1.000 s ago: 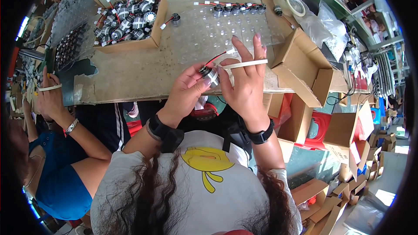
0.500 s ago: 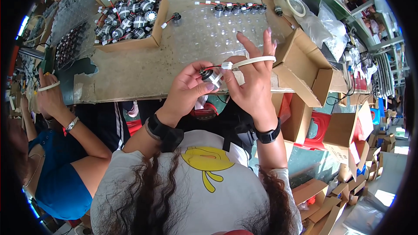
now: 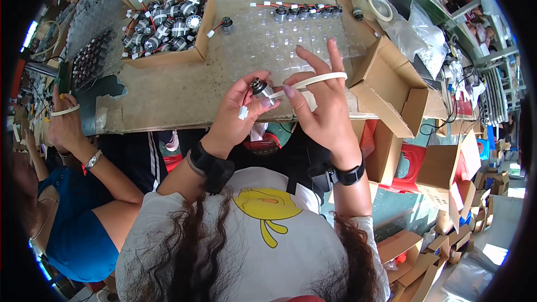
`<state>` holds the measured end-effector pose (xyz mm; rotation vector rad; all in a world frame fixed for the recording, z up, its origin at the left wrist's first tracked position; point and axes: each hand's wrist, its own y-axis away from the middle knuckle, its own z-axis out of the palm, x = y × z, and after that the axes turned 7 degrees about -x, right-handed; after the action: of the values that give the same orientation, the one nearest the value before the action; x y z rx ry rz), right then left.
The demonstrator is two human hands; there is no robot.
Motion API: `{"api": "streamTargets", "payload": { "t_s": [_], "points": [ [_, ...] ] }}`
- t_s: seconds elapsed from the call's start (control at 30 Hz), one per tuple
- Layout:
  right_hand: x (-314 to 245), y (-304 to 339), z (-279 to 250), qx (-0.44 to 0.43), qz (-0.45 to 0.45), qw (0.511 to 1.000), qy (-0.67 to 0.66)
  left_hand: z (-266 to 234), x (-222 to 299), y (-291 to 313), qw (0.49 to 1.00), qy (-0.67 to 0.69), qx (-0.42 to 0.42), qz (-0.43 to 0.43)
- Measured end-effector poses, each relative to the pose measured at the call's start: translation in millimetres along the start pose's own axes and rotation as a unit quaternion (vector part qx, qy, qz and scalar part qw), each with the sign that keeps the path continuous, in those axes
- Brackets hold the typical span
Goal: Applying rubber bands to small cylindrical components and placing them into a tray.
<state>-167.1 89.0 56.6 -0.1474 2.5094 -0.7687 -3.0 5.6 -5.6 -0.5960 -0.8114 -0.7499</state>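
Note:
My left hand [image 3: 234, 113] is closed around a small black and silver motor [image 3: 260, 88], tilted, with a white band on its body. A thin wire runs from it to a white plug [image 3: 243, 112] hanging by my left palm. A narrow roll of white tape [image 3: 318, 80], seen nearly edge-on, is looped over fingers of my right hand [image 3: 326, 116]. The right thumb and a finger meet at a strip of tape [image 3: 278, 94] that reaches the motor; the other right fingers are raised and spread.
A cardboard box [image 3: 196, 55] of wired motors stands back left. Ahead, a clear plastic tray [image 3: 279, 39] has several motors along its far row. An open carton [image 3: 391, 78] and tape rolls [image 3: 380, 6] lie right. A co-worker's hand [image 3: 66, 126] is at left.
The motor has turned in my left hand, and its plug has swung from the right side down to the left palm. My right hand has drawn slightly lower, with tape now between it and the motor.

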Motion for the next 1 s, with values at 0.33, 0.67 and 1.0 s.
{"api": "streamTargets", "payload": {
  "t_s": [0.33, 0.67, 1.0],
  "points": [
    [-10.6, -0.6, -6.3, 0.017, 0.003, 0.997, 0.079, 0.0, 4.2, 0.2, 0.999, -0.026, -0.047, -0.005],
    [-12.1, 4.2, 15.7, 0.056, 0.009, 0.992, 0.110, 1.6, -5.2, 2.5, 0.999, -0.048, -0.007, 0.009],
    [-7.7, -2.2, -16.7, -0.047, -0.013, 0.999, 0.001, 0.7, 7.8, 2.9, 0.999, 0.013, -0.032, -0.002]
  ]
}}
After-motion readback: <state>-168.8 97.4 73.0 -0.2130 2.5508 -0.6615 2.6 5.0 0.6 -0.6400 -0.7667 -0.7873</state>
